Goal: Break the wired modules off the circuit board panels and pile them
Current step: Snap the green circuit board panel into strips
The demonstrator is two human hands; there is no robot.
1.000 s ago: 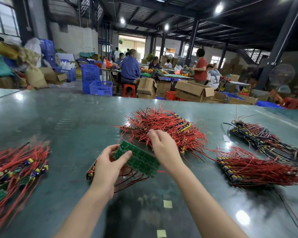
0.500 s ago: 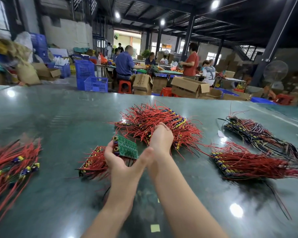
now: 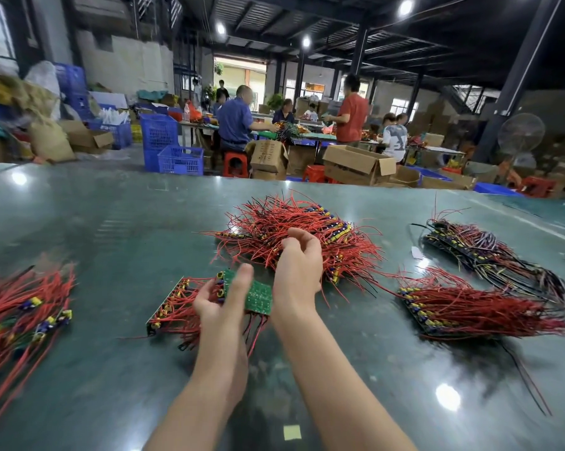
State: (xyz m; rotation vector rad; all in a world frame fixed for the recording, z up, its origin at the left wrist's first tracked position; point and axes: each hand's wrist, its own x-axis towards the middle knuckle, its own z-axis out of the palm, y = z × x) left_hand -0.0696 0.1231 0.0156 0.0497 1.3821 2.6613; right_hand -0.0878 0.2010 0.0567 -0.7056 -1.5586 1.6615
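Left hand point(image 3: 221, 304), near the table centre: thumb lies across the green face of a circuit board piece point(image 3: 252, 294), fingers curled under it, so a firm hold on the board. Right hand point(image 3: 296, 268), just at 3 o'clock of the left: fingers loosely curled, tips raised toward the big heap; seems to hold nothing, though the palm side is turned away and cannot be fully judged.

Advice for the step: keep the left thumb close to the score line, take the next module at its edge with the right fingertips, and bend sharply along the groove, not across it. Avoid pulling on the wires, since solder joints look like the weak place. Drop the freed module onto the heap with the wires lying one way.

Pile of wired modules point(image 3: 304, 236) at 12 o'clock of the hands: thin red leads, springy and tangled, with small yellow and blue parts at the ends. Another panel point(image 3: 170, 307) flat on the table at 9 o'clock, touching the left fingers or very near; a rigid strip with a row of components along one edge. More wired panels point(image 3: 463, 310) at 3 o'clock and a darker stack point(image 3: 479, 249) at 2 o'clock. Table point(image 3: 112, 229) dark green, glossy, hard, reflecting the lamps.
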